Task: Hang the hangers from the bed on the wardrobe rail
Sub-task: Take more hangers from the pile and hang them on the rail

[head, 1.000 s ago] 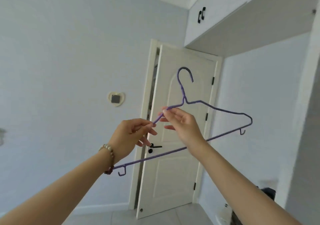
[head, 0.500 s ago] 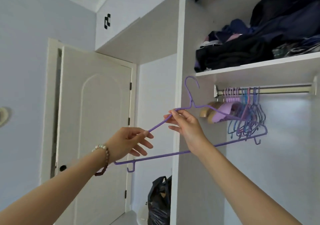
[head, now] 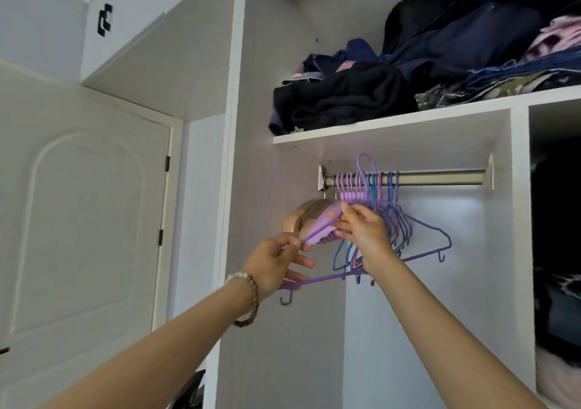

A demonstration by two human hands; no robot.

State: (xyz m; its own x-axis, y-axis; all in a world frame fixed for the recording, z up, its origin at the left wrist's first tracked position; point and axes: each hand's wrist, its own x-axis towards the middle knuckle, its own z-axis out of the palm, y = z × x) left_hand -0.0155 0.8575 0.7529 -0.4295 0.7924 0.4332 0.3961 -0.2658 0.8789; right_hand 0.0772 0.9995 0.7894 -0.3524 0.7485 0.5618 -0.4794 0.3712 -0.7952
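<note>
**A:** Where is the thin purple wire hanger (head: 323, 278)?

**B:** It is held up in 2 hands in front of the wardrobe's round metal rail (head: 440, 178). The left hand (head: 276, 267) pinches the sloping shoulder near its lower end. The right hand (head: 364, 235) pinches the same shoulder higher up, close to the neck. The hanger's long axis climbs from the left fingers (head: 295, 245) past the right ones, and the far tip lies well beyond them.

**A:** And the hook?

**B:** It is straight above the right fingers (head: 347, 212). Its loop rises over the rail among the bunch of purple and blue hangers (head: 380, 188) already hanging there. The right hand is nearer the hook, so I judge that it would steer the hook down while the left hand only steadies the low end.

**A:** Is the hook seated?

**B:** I cannot tell. The neck is hidden behind the right hand, and the bunch crowds the hook. The bed is out of view, so how many hangers remain is unknown.
</note>
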